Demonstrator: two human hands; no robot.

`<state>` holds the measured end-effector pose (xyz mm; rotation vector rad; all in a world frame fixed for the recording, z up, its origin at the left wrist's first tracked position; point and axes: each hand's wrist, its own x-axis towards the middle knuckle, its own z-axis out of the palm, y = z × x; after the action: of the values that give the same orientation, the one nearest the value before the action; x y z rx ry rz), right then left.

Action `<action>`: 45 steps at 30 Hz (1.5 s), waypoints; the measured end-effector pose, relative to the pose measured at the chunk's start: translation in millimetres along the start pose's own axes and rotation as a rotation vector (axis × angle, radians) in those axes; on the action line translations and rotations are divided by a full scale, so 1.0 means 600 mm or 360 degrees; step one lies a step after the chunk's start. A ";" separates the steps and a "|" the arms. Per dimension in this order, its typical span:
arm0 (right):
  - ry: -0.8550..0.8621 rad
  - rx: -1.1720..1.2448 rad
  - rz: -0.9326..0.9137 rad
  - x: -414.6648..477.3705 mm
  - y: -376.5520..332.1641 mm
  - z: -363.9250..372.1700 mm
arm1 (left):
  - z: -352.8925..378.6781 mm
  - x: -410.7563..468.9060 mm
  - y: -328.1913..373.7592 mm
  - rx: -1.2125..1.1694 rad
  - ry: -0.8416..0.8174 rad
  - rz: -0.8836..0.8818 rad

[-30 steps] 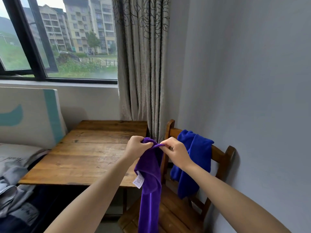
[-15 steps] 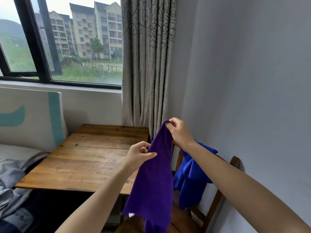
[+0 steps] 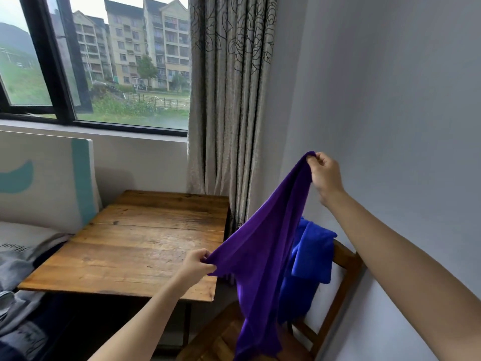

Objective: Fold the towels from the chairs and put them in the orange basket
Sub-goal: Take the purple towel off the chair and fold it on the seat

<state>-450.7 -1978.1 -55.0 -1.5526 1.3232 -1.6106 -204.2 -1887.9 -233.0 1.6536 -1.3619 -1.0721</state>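
Observation:
A purple towel hangs spread between my two hands in front of the wooden chair. My right hand pinches one corner high up near the wall. My left hand pinches another corner lower down, over the table's near right edge. The rest of the purple towel droops down over the chair seat. A blue towel is draped over the chair's backrest, partly hidden behind the purple one. No orange basket is in view.
A wooden table stands left of the chair, under the window. A patterned curtain hangs behind it. A bed with grey bedding and a white headboard lies at the left. A grey wall closes off the right.
My hands have drawn apart: the right hand rose toward the wall with its corner, the left hand dropped lower, and the purple towel has opened out between them.

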 end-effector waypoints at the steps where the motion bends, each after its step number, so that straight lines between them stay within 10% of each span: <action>1: 0.0034 0.0014 0.0037 0.002 0.008 -0.009 | -0.012 0.001 -0.004 -0.0070 0.0050 -0.0031; 14: 0.0101 -0.0074 0.0181 -0.007 0.073 -0.057 | -0.111 0.003 0.027 -0.1220 0.0244 0.0193; 34: 0.0307 0.0022 0.0304 0.086 0.048 -0.090 | -0.159 0.072 0.241 -0.1096 0.0362 0.0647; 45: 0.0215 -0.0066 0.0350 -0.060 0.072 -0.163 | -0.114 -0.076 0.168 -0.0993 0.0348 0.0584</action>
<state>-547.2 -1935.3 -95.1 -1.2886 1.5499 -1.5803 -183.3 -1858.6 -108.0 0.9841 -0.9966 -0.9363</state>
